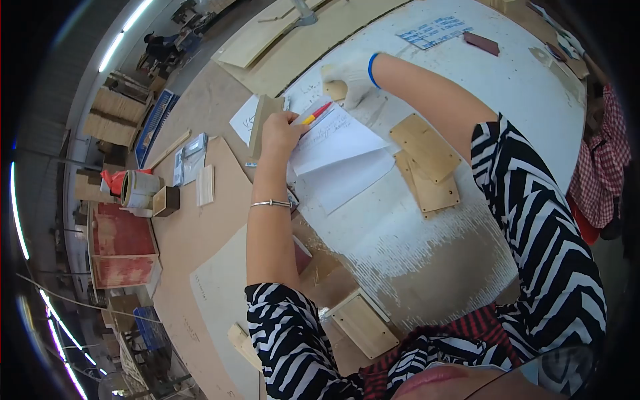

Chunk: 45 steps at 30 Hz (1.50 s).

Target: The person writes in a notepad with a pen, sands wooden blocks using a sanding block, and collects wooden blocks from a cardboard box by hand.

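Note:
Bare, with a bracelet at the wrist, my left hand [281, 133] is closed at the left edge of some white papers [340, 150]. A red and yellow pen [316, 113] sticks out from its fingers over the handwriting on the top sheet. Beside this hand a light wooden piece [264, 123] stands on edge; whether the fingers touch it is unclear. My right hand [352, 77], in a white glove with a blue cuff, is bent over a small wooden piece [335, 89] beyond the papers, its fingertips partly hidden.
Thin wooden plates [427, 150] with corner holes overlap right of the papers. Another wooden panel [365, 325] lies near my body. A small wooden box [166, 201] and a white bucket [140, 189] stand at the left. A dark red block [481, 44] lies at the far right.

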### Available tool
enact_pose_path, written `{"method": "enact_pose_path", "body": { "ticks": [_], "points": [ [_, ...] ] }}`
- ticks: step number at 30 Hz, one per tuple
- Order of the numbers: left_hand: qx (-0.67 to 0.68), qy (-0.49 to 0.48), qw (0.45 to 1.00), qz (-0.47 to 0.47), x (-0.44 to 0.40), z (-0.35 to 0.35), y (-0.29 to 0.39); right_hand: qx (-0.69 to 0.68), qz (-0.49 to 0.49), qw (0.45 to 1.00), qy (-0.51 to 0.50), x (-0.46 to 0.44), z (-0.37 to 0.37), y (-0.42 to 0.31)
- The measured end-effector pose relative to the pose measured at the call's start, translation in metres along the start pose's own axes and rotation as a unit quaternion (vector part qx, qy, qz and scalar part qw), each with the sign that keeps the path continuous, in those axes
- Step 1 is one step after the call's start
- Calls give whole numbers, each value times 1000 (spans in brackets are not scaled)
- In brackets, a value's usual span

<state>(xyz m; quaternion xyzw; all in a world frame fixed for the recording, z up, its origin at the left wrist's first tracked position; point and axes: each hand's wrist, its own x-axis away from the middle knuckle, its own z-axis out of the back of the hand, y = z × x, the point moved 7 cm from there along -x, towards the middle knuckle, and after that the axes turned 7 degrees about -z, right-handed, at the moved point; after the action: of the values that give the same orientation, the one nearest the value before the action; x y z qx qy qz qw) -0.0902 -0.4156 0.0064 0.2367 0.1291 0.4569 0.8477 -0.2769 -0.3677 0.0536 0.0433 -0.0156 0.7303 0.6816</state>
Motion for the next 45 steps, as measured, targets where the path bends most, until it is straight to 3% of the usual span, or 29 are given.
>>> {"method": "enact_pose_path", "body": {
  "ticks": [3,6,10,11,14,19,21,24,26,28,30,32,34,35,37,40,43,45],
  "points": [
    [-66,46,997,-5,3,4,9,73,20,996,-48,-23,-15,3],
    [-56,50,997,-8,10,1,19,18,68,981,180,-32,19,-15],
    [-66,63,996,-7,19,0,29,8,254,920,298,-44,36,-114],
    [-74,70,995,-5,22,0,28,4,258,920,296,-52,36,-126],
    [-60,95,994,-6,26,-2,15,104,214,961,141,-90,11,-151],
    [-48,120,991,-22,17,4,8,58,148,975,154,-75,43,-106],
    [-58,142,988,-27,16,5,4,-133,102,952,258,-53,70,-62],
    [-85,197,976,-30,19,26,-6,-81,72,970,216,-38,62,-36],
    [-5,86,990,115,28,31,-40,-81,81,975,192,-25,33,-42],
    [-61,74,995,3,47,46,-47,-80,83,978,172,-7,21,-47],
    [-181,119,976,-14,73,67,-50,-71,114,985,107,7,17,-55],
    [-190,174,964,-67,115,91,-28,-66,134,986,73,1,19,-50],
    [-116,184,974,-64,154,108,-14,-274,-30,941,197,-27,48,15],
    [-111,181,975,-65,173,114,0,-274,-31,941,197,-34,44,23],
    [-95,182,975,-79,212,119,28,-71,-184,974,115,-57,10,43],
    [-81,188,975,-82,267,111,59,-11,-106,991,85,-98,-28,60],
    [-41,183,981,-43,314,99,59,-56,-58,990,-117,-116,-52,59],
    [-9,204,978,-45,338,103,63,-13,-170,980,-106,-106,-43,97]
  ]
}}
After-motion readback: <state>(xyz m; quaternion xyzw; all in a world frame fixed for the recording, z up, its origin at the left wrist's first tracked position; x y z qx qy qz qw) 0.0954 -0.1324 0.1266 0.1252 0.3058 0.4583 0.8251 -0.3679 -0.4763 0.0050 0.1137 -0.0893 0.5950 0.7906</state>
